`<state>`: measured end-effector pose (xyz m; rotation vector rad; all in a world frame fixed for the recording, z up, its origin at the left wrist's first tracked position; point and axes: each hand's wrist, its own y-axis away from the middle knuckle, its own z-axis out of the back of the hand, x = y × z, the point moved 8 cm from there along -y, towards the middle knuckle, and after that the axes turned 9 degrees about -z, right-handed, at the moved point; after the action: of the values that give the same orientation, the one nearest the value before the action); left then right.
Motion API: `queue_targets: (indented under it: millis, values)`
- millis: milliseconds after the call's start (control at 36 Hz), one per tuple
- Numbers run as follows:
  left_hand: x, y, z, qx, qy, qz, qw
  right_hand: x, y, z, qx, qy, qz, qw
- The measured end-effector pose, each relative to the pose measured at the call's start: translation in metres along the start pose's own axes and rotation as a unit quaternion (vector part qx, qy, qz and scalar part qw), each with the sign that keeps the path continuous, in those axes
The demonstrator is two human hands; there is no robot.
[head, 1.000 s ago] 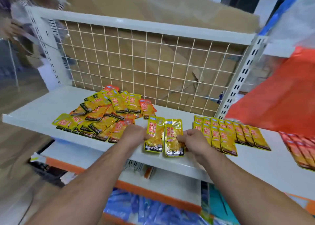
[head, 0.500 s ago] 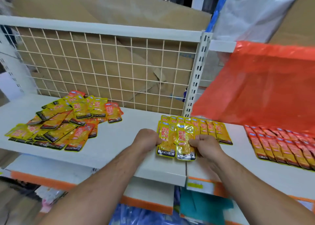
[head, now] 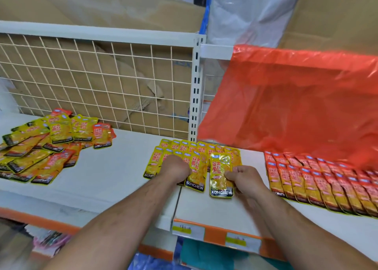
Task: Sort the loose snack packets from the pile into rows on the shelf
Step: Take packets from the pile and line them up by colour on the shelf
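Right hand pinched a yellow KONCHEW packet by its side edge, fingers curled. Left hand curled onto a second packet atop the yellow row just ahead. Loose pile lay far left of it. Packets likely light, floppy, slick; pinch edges.

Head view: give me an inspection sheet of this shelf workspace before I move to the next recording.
Surface: white metal shelf, two boards meeting at a seam below the left hand.
Job's things: loose pile of yellow and orange snack packets at left; overlapping row of yellow packets in the middle; row of orange-red packets at right.
Clutter: translucent red plastic bag hanging above the right side of the shelf.
Grippers: left hand rests on the yellow row, fingers hidden; right hand pinches a single yellow packet at that row's right end.
Cables: nothing seen.
Surroundings: white wire mesh back panel, brown cardboard behind it, orange price-label strip on the shelf front.
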<state>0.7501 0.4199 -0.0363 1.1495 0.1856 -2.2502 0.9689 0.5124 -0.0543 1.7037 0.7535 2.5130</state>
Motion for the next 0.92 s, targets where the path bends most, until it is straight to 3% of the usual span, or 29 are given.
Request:
queue_targets:
  millis: [139,306,778,917]
  values:
    - [0.001,-0.008,-0.006,0.024,-0.054,0.018,0.998,-0.002,-0.004,-0.003,0.001,-0.006,-0.006,1.0]
    - [-0.003,-0.015,-0.002,-0.004,-0.15,-0.037,0.988,-0.001,-0.008,-0.004,-0.012,0.013,-0.007,1.0]
    - [-0.013,-0.019,-0.013,0.039,-0.209,-0.118,0.97,-0.009,-0.013,-0.005,-0.039,0.024,-0.048,0.998]
    - [-0.019,-0.015,-0.002,0.006,-0.236,-0.149,0.96,-0.002,-0.014,-0.012,-0.034,0.034,-0.05,0.998]
